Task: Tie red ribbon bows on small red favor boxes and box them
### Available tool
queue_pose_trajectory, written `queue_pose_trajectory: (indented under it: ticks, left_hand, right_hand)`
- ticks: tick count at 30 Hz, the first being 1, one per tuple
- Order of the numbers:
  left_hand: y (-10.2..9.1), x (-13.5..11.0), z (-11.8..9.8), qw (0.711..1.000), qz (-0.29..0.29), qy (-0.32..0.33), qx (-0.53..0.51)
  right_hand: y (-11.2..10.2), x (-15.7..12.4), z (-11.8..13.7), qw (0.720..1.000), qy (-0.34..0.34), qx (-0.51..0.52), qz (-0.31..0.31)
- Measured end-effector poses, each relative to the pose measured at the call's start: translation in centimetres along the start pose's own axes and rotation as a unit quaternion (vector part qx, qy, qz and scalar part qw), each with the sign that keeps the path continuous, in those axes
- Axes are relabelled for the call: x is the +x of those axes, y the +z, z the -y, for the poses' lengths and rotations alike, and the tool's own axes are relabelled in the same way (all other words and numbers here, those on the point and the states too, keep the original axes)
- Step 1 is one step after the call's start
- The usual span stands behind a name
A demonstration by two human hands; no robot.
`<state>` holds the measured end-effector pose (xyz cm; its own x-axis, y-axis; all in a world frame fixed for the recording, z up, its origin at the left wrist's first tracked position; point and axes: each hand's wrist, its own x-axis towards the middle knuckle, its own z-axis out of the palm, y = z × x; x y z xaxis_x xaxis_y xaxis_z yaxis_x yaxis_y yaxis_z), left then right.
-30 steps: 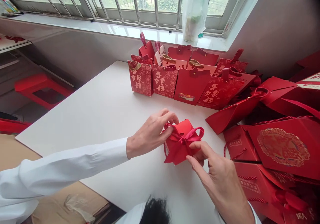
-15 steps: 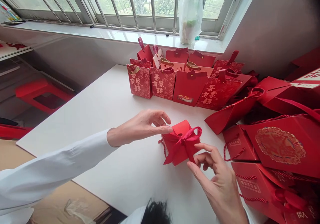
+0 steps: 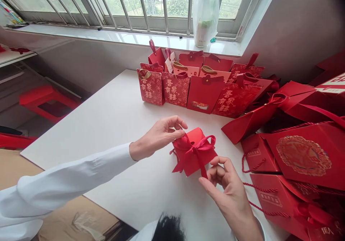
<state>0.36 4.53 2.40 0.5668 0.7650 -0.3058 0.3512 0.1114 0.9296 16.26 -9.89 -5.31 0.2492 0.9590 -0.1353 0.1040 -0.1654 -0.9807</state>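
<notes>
1. Here's the red box [image 3: 192, 166] on the white table [image 3: 107, 126], right between your hands, its ribbon bow [image 3: 194, 148] facing up, likely so both loops stay within reach.
2. Your left hand [image 3: 158, 136] has thumb and forefinger close together at one loop, seemingly to shape it; whether they pinch, I can't tell.
3. Your right hand [image 3: 232, 195] curves, thumb apart from forefinger, around a ribbon tail; grip unclear.
4. Standing gift bags [image 3: 205, 92] line the back; piled bags [image 3: 302, 156] crowd your right, cord handles [image 3: 269, 190] reaching your right hand.
</notes>
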Motion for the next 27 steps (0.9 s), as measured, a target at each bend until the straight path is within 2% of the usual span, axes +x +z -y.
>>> queue_pose_trajectory:
  ticks: [3,8,11,17,24,27]
  left_hand:
    - [-0.1,-0.1,0.1,1.000,0.011,0.002,0.001]
    - [-0.2,0.0,0.5,1.000,0.012,-0.012,0.006]
    - [0.0,0.1,0.7,1.000,0.008,-0.004,0.012]
    - [0.4,0.2,1.1,0.998,-0.034,0.052,0.018]
    - [0.6,0.1,0.8,0.998,-0.045,0.032,0.013]
    - [0.5,0.1,0.8,0.998,-0.044,0.029,0.020]
  right_hand:
    - [0.0,0.1,0.0,1.000,0.008,0.023,-0.017]
    - [0.0,0.4,-0.2,0.996,0.028,0.085,-0.011]
    - [0.1,0.4,-0.3,0.996,0.007,0.078,-0.037]
    - [0.4,0.0,-0.4,0.997,-0.060,-0.011,-0.048]
    - [0.7,-0.4,0.3,0.993,-0.075,-0.087,-0.027]
    - [0.5,-0.6,0.5,0.971,-0.120,-0.188,-0.088]
